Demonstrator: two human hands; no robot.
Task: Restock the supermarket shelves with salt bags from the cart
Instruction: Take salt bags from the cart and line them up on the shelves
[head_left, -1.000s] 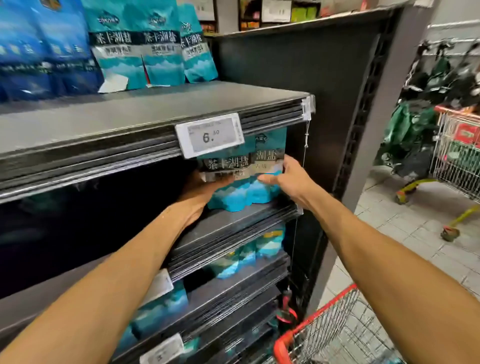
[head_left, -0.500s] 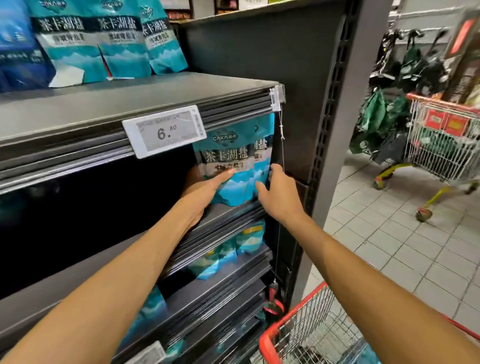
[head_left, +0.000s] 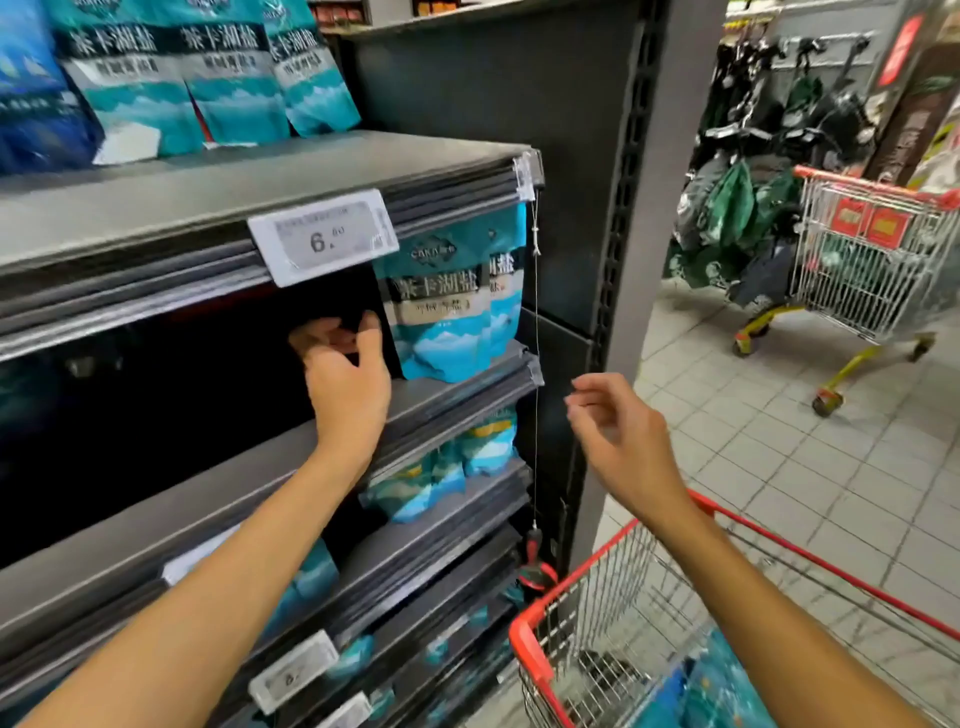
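Two teal salt bags (head_left: 441, 306) stand upright at the right end of the second shelf (head_left: 457, 395), one behind the other. My left hand (head_left: 345, 374) hovers just left of them with loosely curled fingers, holding nothing. My right hand (head_left: 618, 431) hangs in the air to the right of the shelf end, fingers relaxed and empty. The red-rimmed wire cart (head_left: 587, 597) sits at the lower right, with more teal salt bags (head_left: 722, 680) inside it.
More salt bags (head_left: 218, 83) line the top shelf, and others (head_left: 467, 457) lie on lower shelves. A price tag (head_left: 324, 241) reads 6.80. A thin string (head_left: 535, 364) hangs by the dark upright post (head_left: 618, 234). A second cart (head_left: 872, 260) stands across the tiled aisle.
Both hands have let go of the salt bags, which now stand on their own. My left hand moved left of the bags and my right hand pulled back down to the right.
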